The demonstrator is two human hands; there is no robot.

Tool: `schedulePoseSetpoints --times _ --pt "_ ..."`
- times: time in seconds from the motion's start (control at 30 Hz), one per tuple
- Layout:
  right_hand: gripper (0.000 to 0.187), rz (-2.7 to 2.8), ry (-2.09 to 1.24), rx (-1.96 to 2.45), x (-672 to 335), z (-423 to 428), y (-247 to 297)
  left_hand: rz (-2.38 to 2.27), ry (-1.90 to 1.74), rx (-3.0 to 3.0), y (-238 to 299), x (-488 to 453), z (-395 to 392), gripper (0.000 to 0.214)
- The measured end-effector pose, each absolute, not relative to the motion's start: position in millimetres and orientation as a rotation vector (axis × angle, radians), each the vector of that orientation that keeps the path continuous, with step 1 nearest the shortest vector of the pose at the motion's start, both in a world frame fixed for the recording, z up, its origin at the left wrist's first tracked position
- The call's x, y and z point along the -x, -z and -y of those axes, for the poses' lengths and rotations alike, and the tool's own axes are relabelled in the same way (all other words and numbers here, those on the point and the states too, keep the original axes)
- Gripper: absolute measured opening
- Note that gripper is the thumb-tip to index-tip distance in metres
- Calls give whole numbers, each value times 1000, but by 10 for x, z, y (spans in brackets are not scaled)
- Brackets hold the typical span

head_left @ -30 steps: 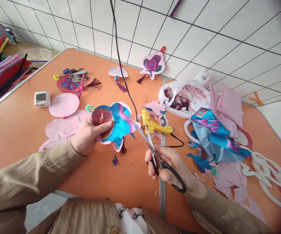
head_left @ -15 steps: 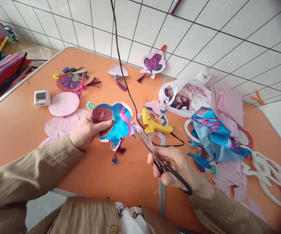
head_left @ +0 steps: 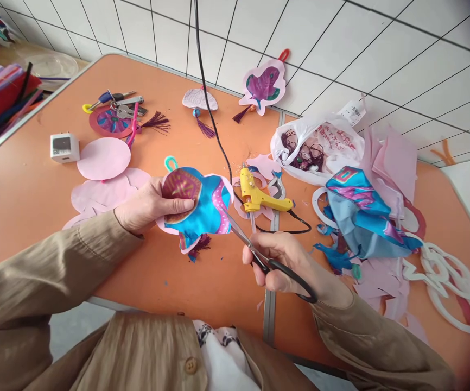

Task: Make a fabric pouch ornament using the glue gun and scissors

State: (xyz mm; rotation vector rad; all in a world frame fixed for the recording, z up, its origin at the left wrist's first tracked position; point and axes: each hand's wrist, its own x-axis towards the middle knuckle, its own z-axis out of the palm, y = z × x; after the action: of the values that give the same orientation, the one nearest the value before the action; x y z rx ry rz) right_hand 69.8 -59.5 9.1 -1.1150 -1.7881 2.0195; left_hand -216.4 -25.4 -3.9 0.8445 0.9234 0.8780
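My left hand [head_left: 149,206] pinches a flower-shaped fabric ornament [head_left: 208,203] between thumb and fingers. Its face is shiny blue cloth with a maroon patterned patch and a dotted pink band, edged in pink. A teal loop [head_left: 171,162] sticks up from its top, and a dark purple tassel [head_left: 201,245] shows below it. In my right hand [head_left: 287,266] are black-handled scissors [head_left: 255,251], my fingers closed round the handles. The blade tips lie at the ornament's right edge, by the pink band. Some of the blade is hard to make out against the cloth.
Behind the scissors lies a yellow glue gun [head_left: 255,193] with a black cord. A white plastic bag [head_left: 320,141] of dark tassels, blue cloth [head_left: 361,217] and pink scraps [head_left: 381,285] crowd the right. Pink cutouts [head_left: 103,158], keys [head_left: 123,108] and a white charger [head_left: 64,147] lie left.
The ornament has turned slightly and shifted a little right in my left hand. The blade tips have moved left onto its edge. The small scrap below it no longer shows separately.
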Motion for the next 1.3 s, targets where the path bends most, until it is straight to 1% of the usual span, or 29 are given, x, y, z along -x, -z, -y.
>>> schedulePoseSetpoints --times 0.17,0.37,0.67,0.83,0.93,1.0,1.17,1.3 --pt "73 1807 -2018 1100 -690 593 -72 -938 -842 -832 63 2182 263 35" --pt "75 1727 -2048 1159 -678 609 -75 -932 -835 -822 51 2158 259 38" --pt "65 1741 -2019 1206 -667 626 -42 -941 -807 -822 34 2157 252 42" --pt "60 1750 -2013 1212 -670 638 -27 -939 -808 -831 76 2184 250 35" --pt "58 1764 -2002 1199 -677 637 -18 -944 -810 -826 79 2185 249 34" --pt "59 1773 -2006 1187 -684 631 -10 -943 -813 -823 70 2179 247 36" --pt "70 1781 -2022 1181 -705 616 8 -909 -797 -826 47 2167 240 36" --pt "67 1752 -2043 1202 -712 622 6 -901 -804 -818 55 2172 231 37"
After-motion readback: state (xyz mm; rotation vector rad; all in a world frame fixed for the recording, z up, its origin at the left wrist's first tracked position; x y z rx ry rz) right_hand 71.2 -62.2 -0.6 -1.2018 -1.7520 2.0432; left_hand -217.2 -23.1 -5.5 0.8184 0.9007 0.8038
